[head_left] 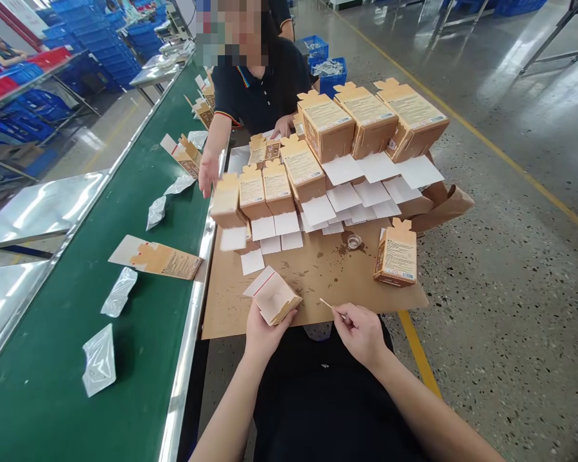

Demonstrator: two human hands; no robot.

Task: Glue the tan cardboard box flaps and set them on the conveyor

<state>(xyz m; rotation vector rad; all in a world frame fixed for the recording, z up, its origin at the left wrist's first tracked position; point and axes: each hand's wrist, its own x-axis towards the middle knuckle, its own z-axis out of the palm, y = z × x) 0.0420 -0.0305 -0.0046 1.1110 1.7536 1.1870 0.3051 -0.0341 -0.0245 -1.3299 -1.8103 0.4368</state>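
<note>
My left hand [264,333] is closed around the lower part of a small brown cardboard box [275,298], whose pale inside and raised white flap face up toward me. To its right, my right hand [362,332] pinches a thin cotton swab [325,303], its pale tip pointing left toward the box without touching it. Beyond my hands, a small clear round dish [354,242] sits among dark wet spots on the brown cardboard sheet [313,276]. One upright box [397,254] stands near the sheet's right side.
Stacked boxes [304,168] with white flaps hanging out line the far side of the table. A co-worker's hand [209,172] reaches over the green conveyor belt [139,333] on the left. On the belt lie silver pouches [99,360] and a flattened box [166,258].
</note>
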